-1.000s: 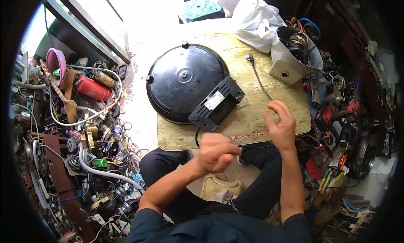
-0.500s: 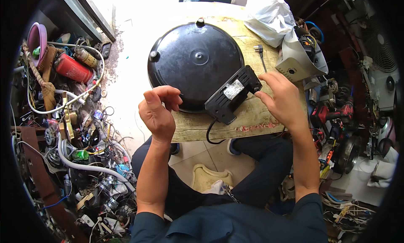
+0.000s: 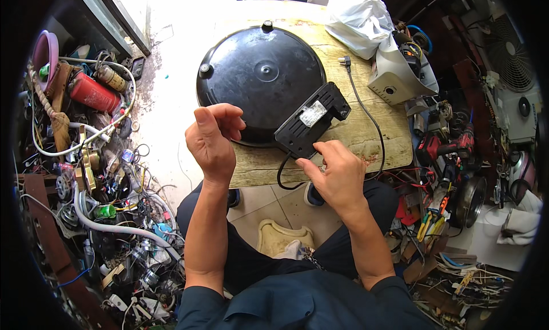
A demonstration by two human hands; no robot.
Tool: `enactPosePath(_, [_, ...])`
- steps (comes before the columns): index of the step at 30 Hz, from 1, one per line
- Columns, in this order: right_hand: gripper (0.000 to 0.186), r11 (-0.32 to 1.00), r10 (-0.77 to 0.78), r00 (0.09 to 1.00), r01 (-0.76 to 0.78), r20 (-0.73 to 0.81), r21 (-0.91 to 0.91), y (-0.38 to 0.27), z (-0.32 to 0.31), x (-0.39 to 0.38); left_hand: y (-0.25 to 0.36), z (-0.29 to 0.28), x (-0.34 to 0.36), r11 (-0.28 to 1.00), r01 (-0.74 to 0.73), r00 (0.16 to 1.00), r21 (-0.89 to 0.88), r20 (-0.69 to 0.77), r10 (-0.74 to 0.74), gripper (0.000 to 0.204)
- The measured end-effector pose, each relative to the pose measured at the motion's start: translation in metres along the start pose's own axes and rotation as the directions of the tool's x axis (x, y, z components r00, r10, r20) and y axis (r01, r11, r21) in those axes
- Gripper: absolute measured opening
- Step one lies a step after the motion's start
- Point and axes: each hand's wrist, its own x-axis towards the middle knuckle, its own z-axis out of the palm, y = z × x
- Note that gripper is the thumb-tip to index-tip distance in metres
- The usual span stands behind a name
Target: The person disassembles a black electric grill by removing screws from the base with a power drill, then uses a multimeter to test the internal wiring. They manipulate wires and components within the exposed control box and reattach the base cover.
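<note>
A round black appliance (image 3: 246, 67) lies upside down on the wooden table (image 3: 389, 150), with feet on its rim. At its near right side is a black slotted housing (image 3: 294, 130) bearing a pale label. My left hand (image 3: 211, 138) is raised beside the appliance's near left edge, fingers curled but apart, with nothing visible in them. My right hand (image 3: 334, 176) is open at the housing's lower corner, thumb and forefinger apart beside the short looped cord; whether the fingertips touch it I cannot tell. A longer cord with a plug (image 3: 346, 61) runs along the table's right part.
A white bag (image 3: 357, 13) and a grey casing (image 3: 392, 84) sit at the back right. Piled parts, hoses and a red cylinder (image 3: 94, 93) crowd the left. A red power tool (image 3: 434, 150), hand tools and a fan (image 3: 509, 58) are at the right.
My left hand rose from the table's front edge to beside the appliance. My right hand moved from the housing's far end down to its near corner. The view has also shifted.
</note>
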Motion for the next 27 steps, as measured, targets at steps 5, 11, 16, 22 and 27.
enactPosePath(5, [0.038,0.999,0.010,1.000,-0.009,-0.009,0.052,-0.003,-0.004,0.002,0.000,-0.003,0.001,1.000,0.006,1.000,-0.005,0.000,-0.006,0.075])
enactPosePath(11, [0.032,0.986,0.035,0.998,-0.028,-0.043,0.163,-0.016,-0.013,0.011,0.000,-0.003,0.000,0.999,0.032,0.999,-0.019,-0.012,-0.032,0.074])
enactPosePath(16, [0.031,0.971,0.041,0.998,-0.028,-0.051,0.237,-0.009,-0.008,0.009,-0.001,-0.002,-0.001,0.999,0.035,0.999,-0.025,0.001,-0.035,0.073])
enactPosePath(22, [0.030,0.974,0.028,0.999,-0.018,-0.040,0.224,-0.013,-0.017,0.013,-0.001,-0.002,-0.001,0.999,0.051,0.999,-0.018,0.017,-0.051,0.072])
enactPosePath(27, [0.031,0.989,-0.023,0.998,0.030,-0.052,0.144,-0.001,-0.007,0.008,0.002,0.003,0.001,0.996,0.084,0.994,0.043,0.066,-0.086,0.068])
